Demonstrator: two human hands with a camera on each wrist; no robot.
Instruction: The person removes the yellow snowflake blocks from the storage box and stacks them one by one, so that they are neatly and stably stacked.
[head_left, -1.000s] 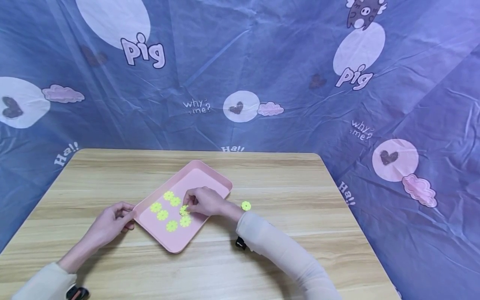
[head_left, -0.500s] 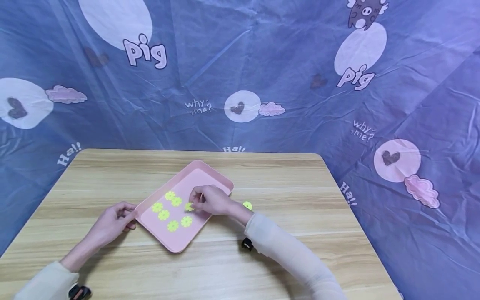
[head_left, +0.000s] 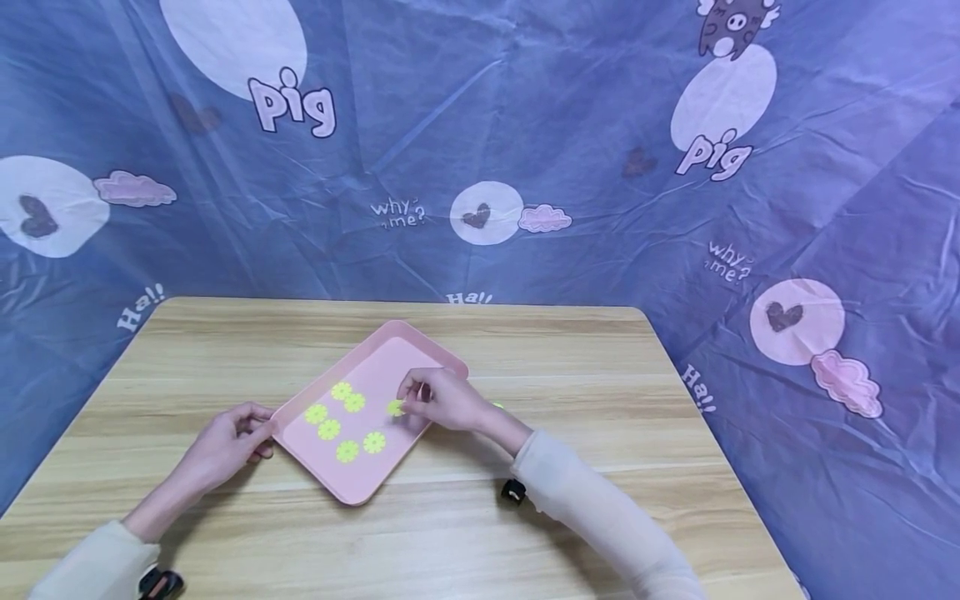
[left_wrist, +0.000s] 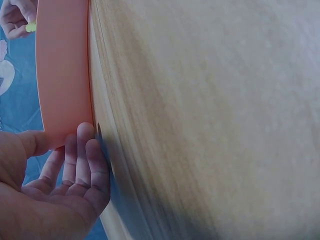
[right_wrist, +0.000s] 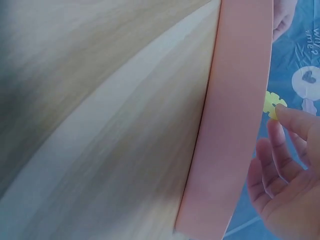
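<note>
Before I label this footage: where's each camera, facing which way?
Head: head-worn, facing forward and down at the table and pink tray; the person's left grip, right grip and sleeves show.
Left wrist: on that wrist, facing the left grip at the tray's corner; right grip partly shows.
Right wrist: on that wrist, facing the right grip and yellow piece; left grip partly shows.
Both wrist views share the tray and yellow piece.

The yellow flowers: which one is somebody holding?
The yellow flower pinched by the right hand. No hand holds the rest: six others lie in the pink tray; another peeks out behind that wrist.
</note>
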